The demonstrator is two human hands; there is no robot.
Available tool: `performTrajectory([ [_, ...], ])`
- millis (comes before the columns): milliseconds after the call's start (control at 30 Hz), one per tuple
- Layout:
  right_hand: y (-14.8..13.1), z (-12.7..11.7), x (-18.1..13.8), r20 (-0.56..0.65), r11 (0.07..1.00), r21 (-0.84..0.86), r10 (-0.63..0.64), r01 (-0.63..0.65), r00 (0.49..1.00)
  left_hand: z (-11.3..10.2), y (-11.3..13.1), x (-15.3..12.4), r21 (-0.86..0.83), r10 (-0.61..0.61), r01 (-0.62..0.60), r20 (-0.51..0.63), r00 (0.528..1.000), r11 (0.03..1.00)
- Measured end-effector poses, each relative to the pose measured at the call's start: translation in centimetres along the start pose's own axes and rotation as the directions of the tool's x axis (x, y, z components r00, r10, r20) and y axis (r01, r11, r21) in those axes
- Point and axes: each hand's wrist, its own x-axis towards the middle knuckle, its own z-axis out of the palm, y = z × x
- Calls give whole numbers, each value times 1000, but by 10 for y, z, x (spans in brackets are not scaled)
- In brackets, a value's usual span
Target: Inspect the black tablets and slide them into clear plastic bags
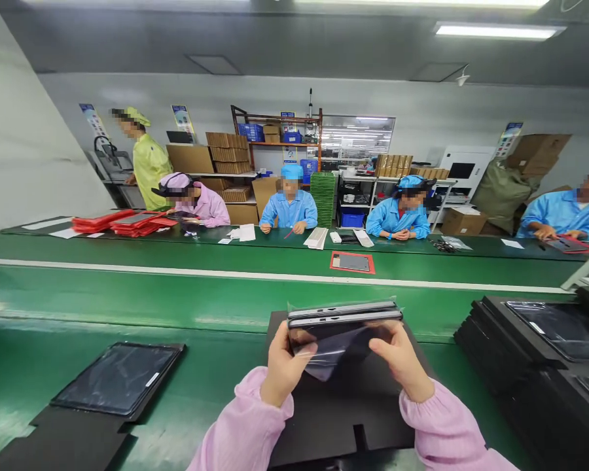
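Observation:
Two thin tablets [346, 337], one against the other and partly wrapped in clear film, are raised with their edges facing forward. My left hand [285, 366] grips their left end, thumb across the near face. At the right end, my right hand [403, 360] holds them the same way. Both hands are closed, though the fingers behind the tablets are hidden. Beneath them lies a black folder-like sheet [343, 418] with a small slot near its front edge. To the left, another tablet [118, 379] with a small white label rests on a black sheet [73, 438].
A stack of black sheets [510, 340] stands at the right, topped by a dark tablet [564, 327]. Across the green belt [177, 288] sits a grey panel on a red sheet [352, 262]. Several co-workers sit along the far side, beside piled red sheets [98, 222].

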Motion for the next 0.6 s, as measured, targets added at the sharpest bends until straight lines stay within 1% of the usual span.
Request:
performTrajectory([
  [33, -1, 0, -1, 4, 999, 30, -13, 13, 1000, 1, 1, -1, 0, 58, -58, 18, 998, 998],
  [100, -4, 2, -3, 68, 997, 74, -20, 15, 997, 2, 7, -4, -36, 207, -206, 36, 978, 978],
  [167, -4, 1, -7, 127, 995, 93, -44, 32, 991, 1, 16, -6, -69, 335, -330, 82, 939, 941],
  [233, -3, -2, -9, 150, 989, 123, -98, 79, 984, 1, 23, -9, -89, 413, -403, 151, 898, 911],
  [333, 1, -8, -11, 213, 967, 202, -197, 154, 957, 0, 24, -12, -125, 492, -476, 209, 845, 870],
  [400, 2, -10, -11, 270, 951, 250, -249, 182, 930, -1, 21, -15, -146, 517, -496, 227, 825, 856],
  [467, 2, -12, -11, 296, 939, 284, -278, 194, 914, -2, 19, -17, -159, 523, -499, 237, 819, 852],
  [600, 2, -12, -13, 309, 937, 300, -273, 179, 911, -4, 17, -21, -179, 504, -472, 254, 826, 863],
])
